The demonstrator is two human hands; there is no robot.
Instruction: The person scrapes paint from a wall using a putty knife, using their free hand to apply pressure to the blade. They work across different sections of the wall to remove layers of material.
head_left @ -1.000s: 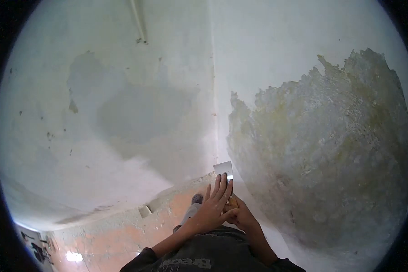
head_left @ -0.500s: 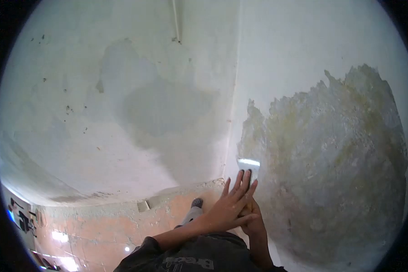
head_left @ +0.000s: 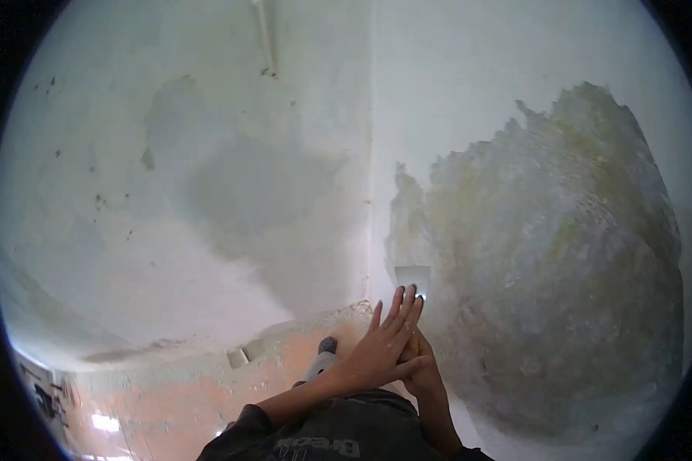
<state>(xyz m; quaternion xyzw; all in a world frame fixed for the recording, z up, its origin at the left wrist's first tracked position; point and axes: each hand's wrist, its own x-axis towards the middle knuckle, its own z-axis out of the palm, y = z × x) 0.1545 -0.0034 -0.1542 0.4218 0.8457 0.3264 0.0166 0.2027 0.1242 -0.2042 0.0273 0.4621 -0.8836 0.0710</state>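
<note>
A putty knife [head_left: 413, 275] with a broad metal blade lies against the right wall, at the left border of the bare grey patch [head_left: 546, 261]. My right hand [head_left: 421, 370] is closed around its handle, which is mostly hidden under the other hand. Across it lies my left hand [head_left: 388, 338], fingers stretched out and spread, their tips on the lower part of the blade. White paint [head_left: 454, 84] surrounds the patch, whose upper edge is ragged.
On the left wall [head_left: 92, 253] are damp-looking grey stains and small dark holes; a pipe [head_left: 266, 38] runs down it. Paint flakes litter the orange tiled floor [head_left: 177, 399], where a small pale piece [head_left: 238, 357] lies. My foot [head_left: 327, 345] stands near the corner.
The view has shifted, so the walls appear further left. Both hands and the putty knife keep their grip near the patch's left edge; the blade's bright glare has faded.
</note>
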